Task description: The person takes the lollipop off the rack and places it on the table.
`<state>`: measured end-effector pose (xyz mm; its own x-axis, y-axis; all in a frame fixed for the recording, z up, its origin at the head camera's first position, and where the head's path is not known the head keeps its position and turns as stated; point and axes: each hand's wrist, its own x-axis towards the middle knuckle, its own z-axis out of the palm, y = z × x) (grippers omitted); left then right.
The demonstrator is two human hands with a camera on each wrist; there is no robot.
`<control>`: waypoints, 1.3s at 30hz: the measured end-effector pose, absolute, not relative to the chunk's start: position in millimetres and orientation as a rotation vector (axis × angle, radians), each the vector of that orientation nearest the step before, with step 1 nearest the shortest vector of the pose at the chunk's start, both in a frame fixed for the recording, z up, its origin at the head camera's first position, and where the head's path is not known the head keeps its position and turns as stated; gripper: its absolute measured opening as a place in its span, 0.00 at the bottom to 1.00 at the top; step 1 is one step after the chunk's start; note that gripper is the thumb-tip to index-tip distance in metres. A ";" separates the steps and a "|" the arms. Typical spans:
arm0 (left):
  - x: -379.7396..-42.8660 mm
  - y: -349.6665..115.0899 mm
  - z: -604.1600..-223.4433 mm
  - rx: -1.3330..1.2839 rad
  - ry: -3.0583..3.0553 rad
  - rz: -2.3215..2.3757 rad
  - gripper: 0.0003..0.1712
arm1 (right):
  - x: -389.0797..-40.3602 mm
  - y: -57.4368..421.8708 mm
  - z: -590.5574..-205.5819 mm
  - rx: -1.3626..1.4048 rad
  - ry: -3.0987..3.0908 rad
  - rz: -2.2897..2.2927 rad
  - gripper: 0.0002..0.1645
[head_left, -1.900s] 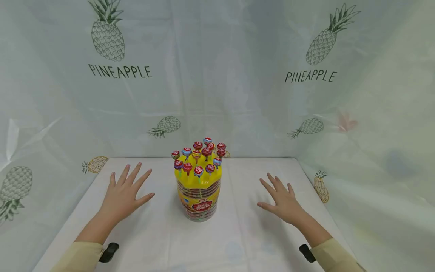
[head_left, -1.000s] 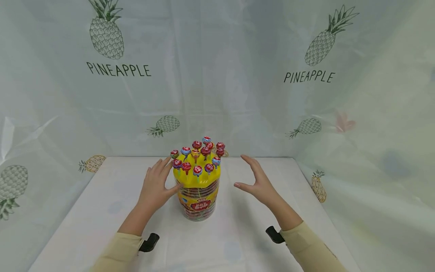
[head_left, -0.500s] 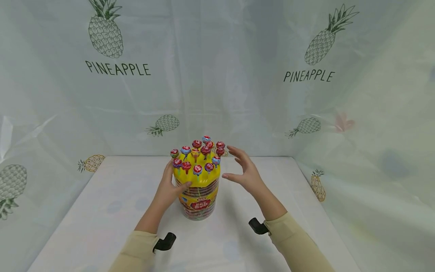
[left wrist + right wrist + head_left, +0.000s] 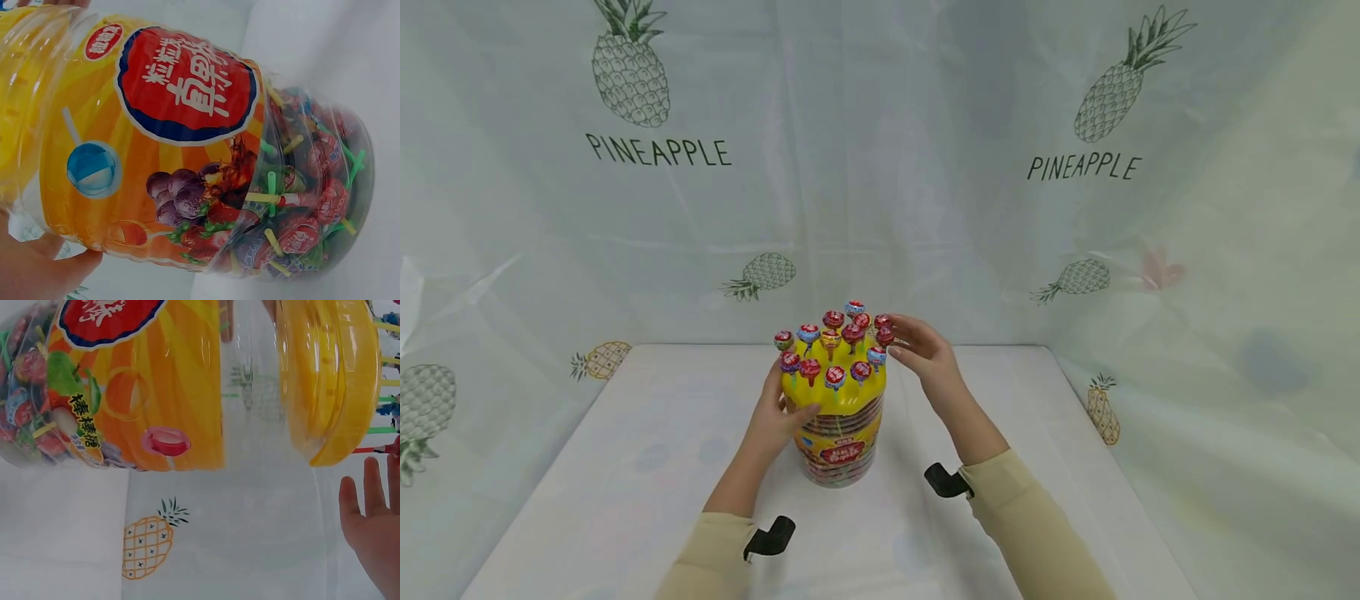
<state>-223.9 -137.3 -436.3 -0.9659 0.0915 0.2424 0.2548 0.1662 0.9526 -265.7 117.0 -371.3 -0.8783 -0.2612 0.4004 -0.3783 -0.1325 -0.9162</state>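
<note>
Yellow-lidded plastic jar [image 4: 844,454], left fingers [image 4: 772,387] round its neck [image 4: 253,431], right fingers [image 4: 919,332] apart beside red lollipops [image 4: 884,337].

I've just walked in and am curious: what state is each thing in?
Jar: upright on the table, lollipops inside.
Lid: on the jar.
Lollipops on top: wrapped, sticks in the lid.
Left hand: gripping the jar near its top.
Right hand: beside the nearest lollipops, grip unclear.
Backdrop: hanging, creased.
</note>
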 end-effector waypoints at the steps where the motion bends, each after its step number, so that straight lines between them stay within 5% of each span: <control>1: -224.2 -137.5 -437.2 -0.341 -2.304 -1.914 0.55 | -266.0 116.1 -371.7 0.743 -2.008 2.188 0.25; 29: -225.4 -135.4 -443.3 -0.278 -2.324 -1.895 0.54 | -266.8 116.6 -366.3 0.627 -1.804 2.222 0.21; 39: -222.2 -136.0 -434.6 -0.260 -2.322 -1.922 0.55 | -264.6 133.3 -393.3 0.431 -1.785 2.254 0.24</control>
<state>-222.2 -136.0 -434.6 -0.9785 0.0579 0.1980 0.2053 0.1805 0.9619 -264.6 133.3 -393.3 -0.9292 0.0006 0.3696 -0.3599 -0.2290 -0.9045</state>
